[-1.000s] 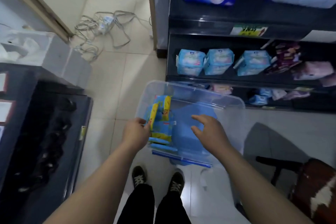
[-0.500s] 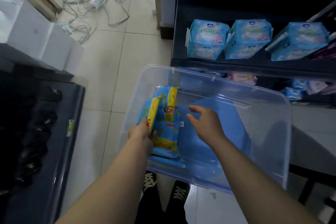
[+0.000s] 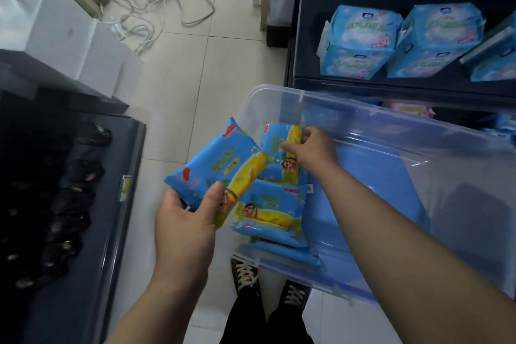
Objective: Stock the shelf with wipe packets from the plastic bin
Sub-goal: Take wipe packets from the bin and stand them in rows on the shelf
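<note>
Fingers (image 3: 215, 198) of your left hand (image 3: 183, 227) curl round a blue-and-yellow plastic wipe packet (image 3: 220, 167) marked "10", right hand (image 3: 314, 151) pinching another such packet (image 3: 275, 139) inside the clear plastic bin (image 3: 363, 112).

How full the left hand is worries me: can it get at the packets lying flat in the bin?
Reach, probably yes; grasp, no. The left hand grips a wipe packet, so its grip is taken. The bin is open-topped and the flat packets lie beside that hand.
</note>
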### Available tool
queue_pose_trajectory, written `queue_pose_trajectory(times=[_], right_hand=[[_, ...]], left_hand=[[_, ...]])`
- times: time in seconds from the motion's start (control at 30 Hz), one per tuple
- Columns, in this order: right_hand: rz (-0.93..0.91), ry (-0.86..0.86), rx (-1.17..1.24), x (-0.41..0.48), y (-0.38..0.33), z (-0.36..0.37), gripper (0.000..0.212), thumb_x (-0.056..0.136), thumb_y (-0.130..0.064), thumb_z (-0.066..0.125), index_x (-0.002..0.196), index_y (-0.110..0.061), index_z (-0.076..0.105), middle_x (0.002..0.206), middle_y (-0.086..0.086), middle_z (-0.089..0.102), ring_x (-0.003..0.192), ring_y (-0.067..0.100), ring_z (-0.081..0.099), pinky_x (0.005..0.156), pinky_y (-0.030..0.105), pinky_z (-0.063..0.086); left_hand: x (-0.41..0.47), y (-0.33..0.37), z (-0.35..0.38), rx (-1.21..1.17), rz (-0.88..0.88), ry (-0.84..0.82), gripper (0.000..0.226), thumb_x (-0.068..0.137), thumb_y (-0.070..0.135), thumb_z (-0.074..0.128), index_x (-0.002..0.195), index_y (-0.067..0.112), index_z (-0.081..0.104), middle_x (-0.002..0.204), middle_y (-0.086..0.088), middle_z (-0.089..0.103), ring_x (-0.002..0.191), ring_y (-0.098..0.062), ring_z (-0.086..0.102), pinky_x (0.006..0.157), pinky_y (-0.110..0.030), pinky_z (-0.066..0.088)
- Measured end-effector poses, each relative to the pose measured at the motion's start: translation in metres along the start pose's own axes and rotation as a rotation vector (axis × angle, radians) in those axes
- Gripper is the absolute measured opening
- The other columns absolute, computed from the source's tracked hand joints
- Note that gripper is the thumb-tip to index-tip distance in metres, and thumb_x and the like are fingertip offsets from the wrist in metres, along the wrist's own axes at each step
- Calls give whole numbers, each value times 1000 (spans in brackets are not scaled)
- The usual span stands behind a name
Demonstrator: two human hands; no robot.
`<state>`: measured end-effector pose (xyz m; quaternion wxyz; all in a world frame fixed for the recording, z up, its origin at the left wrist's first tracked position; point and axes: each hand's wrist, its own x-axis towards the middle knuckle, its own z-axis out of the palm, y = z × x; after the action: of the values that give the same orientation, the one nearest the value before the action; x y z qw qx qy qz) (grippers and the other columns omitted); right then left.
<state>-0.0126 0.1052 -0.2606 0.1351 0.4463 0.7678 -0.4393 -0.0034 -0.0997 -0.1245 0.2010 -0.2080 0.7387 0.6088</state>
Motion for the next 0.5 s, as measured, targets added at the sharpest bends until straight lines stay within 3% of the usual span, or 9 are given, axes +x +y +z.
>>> queue_pose_trajectory(times=[0.07,0.13,0.2,0.27,0.4,0.5], right_hand=[[39,19,-24,3,-5,4,50,67,-37,80,103,-9,59,102,1,66,95,23,63,84,36,50],[50,-15,3,4,-9,5,38,69,-33,80,96,-10,64,99,2,68,91,22,64,79,33,50],[43,-57,101,0,-11,3,19,70,-26,79,80,-14,67,92,8,72,86,25,67,81,40,54],[27,-77,170,-10,-13,-7,17,67,-22,78,74,-14,65,87,8,72,83,27,68,80,48,55],[-87,-75,163,-56,-33,-51,20,75,-12,73,91,-9,63,91,8,68,82,23,63,79,41,52],[-183,-74,248,-99,-57,-92,27,76,-4,69,100,-12,57,90,7,65,78,21,59,72,37,50]], left_hand=[[3,1,-5,26,38,23,26,85,12,67,109,11,61,99,-4,72,89,-16,69,64,-17,56],[5,0,-7,29,60,41,26,85,10,66,110,9,60,99,-4,71,87,-14,69,63,-16,55],[4,0,-9,-3,65,47,28,85,9,66,113,7,59,100,-5,71,86,-12,69,63,-16,54],[1,3,-10,-15,69,49,27,86,11,66,111,9,60,99,-4,71,86,-11,70,64,-16,54],[-14,19,-14,-38,108,112,8,90,16,62,96,20,59,94,1,70,78,-4,68,65,-17,54],[-33,45,-26,-3,178,169,5,91,21,61,94,23,59,93,3,69,81,-8,68,76,-30,55]])
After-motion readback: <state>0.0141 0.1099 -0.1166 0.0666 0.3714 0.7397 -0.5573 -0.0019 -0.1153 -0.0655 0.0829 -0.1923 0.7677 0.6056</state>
